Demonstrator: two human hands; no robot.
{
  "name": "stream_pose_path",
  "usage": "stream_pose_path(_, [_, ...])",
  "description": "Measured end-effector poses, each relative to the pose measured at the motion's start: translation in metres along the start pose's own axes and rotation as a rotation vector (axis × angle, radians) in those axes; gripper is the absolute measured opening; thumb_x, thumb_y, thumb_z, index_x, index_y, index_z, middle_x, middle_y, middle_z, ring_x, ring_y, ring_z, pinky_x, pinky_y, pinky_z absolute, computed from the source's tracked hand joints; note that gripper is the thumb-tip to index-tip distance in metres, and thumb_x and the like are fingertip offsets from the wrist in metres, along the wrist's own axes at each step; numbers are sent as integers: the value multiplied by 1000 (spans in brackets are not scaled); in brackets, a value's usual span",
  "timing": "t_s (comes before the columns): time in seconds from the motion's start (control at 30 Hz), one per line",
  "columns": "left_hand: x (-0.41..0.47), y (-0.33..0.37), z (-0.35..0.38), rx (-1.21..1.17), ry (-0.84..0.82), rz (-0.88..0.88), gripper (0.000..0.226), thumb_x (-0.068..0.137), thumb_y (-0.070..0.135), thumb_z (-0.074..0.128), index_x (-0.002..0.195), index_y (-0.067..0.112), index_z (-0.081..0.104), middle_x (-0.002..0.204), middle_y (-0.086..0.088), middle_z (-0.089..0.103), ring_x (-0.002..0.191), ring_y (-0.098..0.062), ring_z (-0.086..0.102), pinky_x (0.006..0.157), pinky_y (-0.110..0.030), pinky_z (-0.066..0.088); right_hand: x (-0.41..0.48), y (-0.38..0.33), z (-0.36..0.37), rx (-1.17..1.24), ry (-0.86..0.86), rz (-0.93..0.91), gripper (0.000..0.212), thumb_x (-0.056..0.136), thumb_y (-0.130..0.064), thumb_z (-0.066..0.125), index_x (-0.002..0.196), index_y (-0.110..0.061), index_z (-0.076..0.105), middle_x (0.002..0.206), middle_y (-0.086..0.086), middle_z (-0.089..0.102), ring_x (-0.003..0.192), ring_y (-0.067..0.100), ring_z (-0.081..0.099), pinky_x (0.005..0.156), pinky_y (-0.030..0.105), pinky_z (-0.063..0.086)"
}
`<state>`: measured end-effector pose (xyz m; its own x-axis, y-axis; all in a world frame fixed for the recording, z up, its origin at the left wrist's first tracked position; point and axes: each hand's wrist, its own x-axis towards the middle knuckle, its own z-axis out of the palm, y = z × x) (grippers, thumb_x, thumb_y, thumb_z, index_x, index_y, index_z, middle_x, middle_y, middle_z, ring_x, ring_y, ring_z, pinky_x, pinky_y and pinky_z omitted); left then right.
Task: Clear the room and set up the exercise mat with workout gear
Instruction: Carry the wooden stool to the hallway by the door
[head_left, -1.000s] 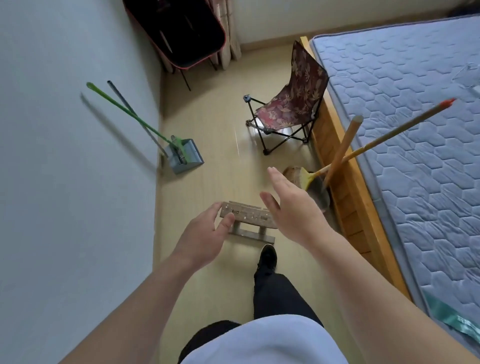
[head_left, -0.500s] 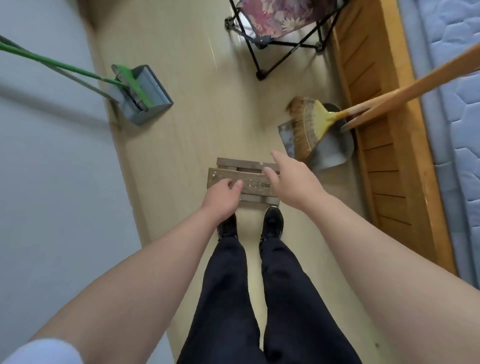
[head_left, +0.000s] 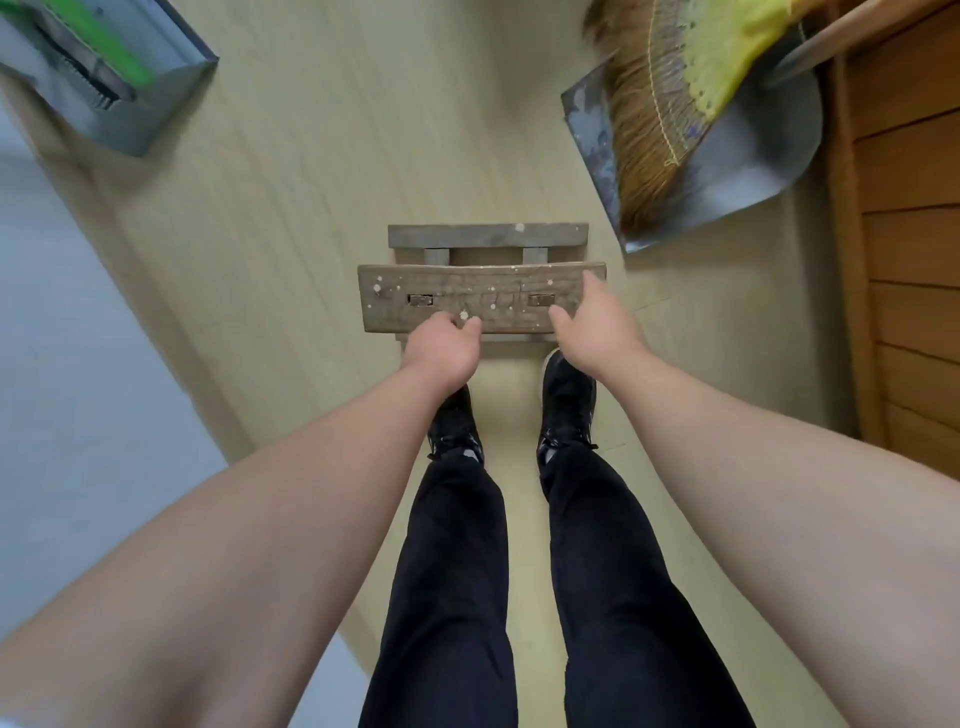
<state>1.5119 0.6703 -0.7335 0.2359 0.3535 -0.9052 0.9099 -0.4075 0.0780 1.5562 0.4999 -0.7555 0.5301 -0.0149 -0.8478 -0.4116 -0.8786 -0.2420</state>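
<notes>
Stool (head_left: 483, 296): small, wooden, paint-flecked, standing on the floor (head_left: 322, 171), long side across the view. Its lower rail shows just past the far edge of its top.

Left hand (head_left: 441, 340): at the stool's near edge, left of middle. Fingers curled, tips on the top, grasping that edge; thumb hidden.

Right hand (head_left: 595, 322): on the stool's right end. Fingers released and fairly straight, forefinger reaching toward the far right corner, thumb spread and lying on the top. Cannot tell how hard it presses.

Shoes (head_left: 457, 421): black, side by side just short of the stool, toes pointing at it; the right one almost meets its near edge.

Metal dustpan (head_left: 753, 171): beyond and right of the stool, its near corner close to the stool's far right corner. Broom (head_left: 660, 119) lies in it, straw head toward the stool.

Grey dustpan (head_left: 130, 104): beyond and left of the stool, well apart, with a green piece on it.

Bed frame (head_left: 909, 260): wood panels, right of the stool.

Wall (head_left: 52, 364): pale, left of the stool
</notes>
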Motion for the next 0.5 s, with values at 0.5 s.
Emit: stream_pose_path(0.5, [70, 15, 43, -1430, -139, -528, 30, 98, 19, 54, 125, 6, 60, 135, -13, 63, 130, -25, 57, 120, -39, 34, 90, -52, 27, -496, -143, -446, 38, 106, -34, 35, 132, -19, 58, 130, 10, 65, 117, 35, 59, 96, 44, 47])
